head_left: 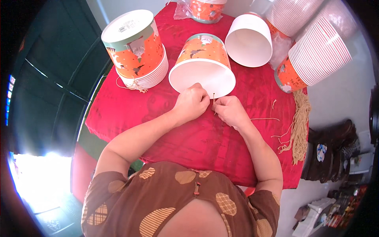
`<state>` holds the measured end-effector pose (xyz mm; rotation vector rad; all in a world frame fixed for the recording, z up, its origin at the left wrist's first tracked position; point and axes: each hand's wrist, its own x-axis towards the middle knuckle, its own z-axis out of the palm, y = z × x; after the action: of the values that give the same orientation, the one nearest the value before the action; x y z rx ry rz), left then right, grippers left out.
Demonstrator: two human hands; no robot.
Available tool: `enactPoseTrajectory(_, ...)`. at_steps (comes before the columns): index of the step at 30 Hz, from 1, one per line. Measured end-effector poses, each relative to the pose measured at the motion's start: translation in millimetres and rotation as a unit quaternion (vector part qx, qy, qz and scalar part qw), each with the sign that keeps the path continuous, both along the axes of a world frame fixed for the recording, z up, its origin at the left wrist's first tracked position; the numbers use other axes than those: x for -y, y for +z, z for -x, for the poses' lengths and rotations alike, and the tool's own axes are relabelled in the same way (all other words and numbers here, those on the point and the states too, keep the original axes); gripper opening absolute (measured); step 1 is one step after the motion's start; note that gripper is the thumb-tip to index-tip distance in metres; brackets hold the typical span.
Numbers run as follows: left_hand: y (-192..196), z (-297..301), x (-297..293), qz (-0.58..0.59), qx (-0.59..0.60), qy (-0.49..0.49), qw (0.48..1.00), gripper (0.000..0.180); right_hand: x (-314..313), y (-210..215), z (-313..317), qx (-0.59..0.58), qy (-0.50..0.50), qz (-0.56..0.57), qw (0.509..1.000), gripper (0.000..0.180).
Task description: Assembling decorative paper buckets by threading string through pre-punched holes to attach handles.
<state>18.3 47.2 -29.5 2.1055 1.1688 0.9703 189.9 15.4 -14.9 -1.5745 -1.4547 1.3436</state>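
Observation:
An orange and green paper bucket with printed figures lies on its side in front of me, its white open mouth facing me. My left hand is closed on the lower rim, with part of it reaching into the mouth. Just right of it, a short piece of tan string hangs at a small hole near the rim. My right hand pinches this string between thumb and fingers, close to the rim. The fingertips of both hands are partly hidden.
A stack of upside-down buckets with string at its rim stands left. Another bucket lies behind right, near a tilted nested stack. A bundle of tan strings hangs over the right edge of the red tablecloth.

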Motion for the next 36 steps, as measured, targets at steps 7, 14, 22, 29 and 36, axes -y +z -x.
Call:
enactPoseTrajectory(7, 2, 3, -4, 0.055, -0.036, -0.054, 0.996, 0.023, 9, 6, 11, -0.086, 0.003, 0.070, 0.994, 0.015)
enactPoseTrajectory(14, 19, 5, -7, 0.275, 0.002, -0.076, 0.959, 0.026, 13, 12, 16, -0.080, 0.003, 0.061, 0.995, 0.015)
enactPoseTrajectory(22, 10, -3, -12, 0.340, 0.111, -0.061, 0.932, 0.015, 11, 8, 10, 0.074, 0.081, -0.082, 0.991, 0.020)
enactPoseTrajectory(29, 24, 2, -11, 0.389, 0.136, -0.073, 0.908, 0.013, 19, 34, 1, 0.276, 0.199, -0.133, 0.931, 0.022)
enactPoseTrajectory(36, 28, 4, -11, 0.431, 0.148, -0.079, 0.886, 0.012, 34, 41, 11, 0.314, 0.260, -0.174, 0.896, 0.020)
